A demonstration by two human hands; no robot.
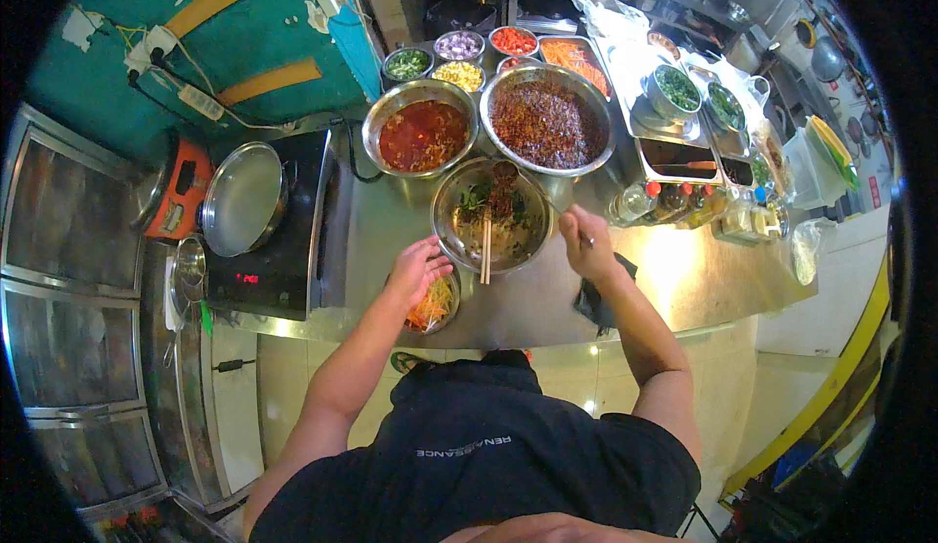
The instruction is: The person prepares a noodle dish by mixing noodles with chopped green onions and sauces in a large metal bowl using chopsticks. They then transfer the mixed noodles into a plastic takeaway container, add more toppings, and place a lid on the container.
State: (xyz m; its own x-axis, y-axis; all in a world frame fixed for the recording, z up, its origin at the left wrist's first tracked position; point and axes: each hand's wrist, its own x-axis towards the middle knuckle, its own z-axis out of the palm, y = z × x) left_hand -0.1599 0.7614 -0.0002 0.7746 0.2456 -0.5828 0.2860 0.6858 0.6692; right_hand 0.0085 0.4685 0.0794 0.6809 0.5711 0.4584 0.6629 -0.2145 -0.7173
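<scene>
My right hand (588, 242) grips the handle of a metal spoon (551, 201). The spoon's head, covered in dark chili sauce (504, 176), is over a steel mixing bowl (541, 246). In that bowl lie green leaves (469, 204) and more dark sauce, and a pair of wooden chopsticks (486, 246) leans over its near rim. My left hand (419, 272) is empty with fingers apart, at the bowl's lower left rim; whether it touches is unclear. Beneath it, partly hidden, sits a bowl of shredded carrot and other vegetables (434, 305).
Behind stand large steel bowls of red oily sauce (423, 136) and chili flakes in oil (549, 121), then small bowls of chopped vegetables (459, 46). A pan of liquid (245, 198) sits on an induction cooker (267, 279) at left. Bottles (637, 202) and a dark cloth (597, 301) are at right.
</scene>
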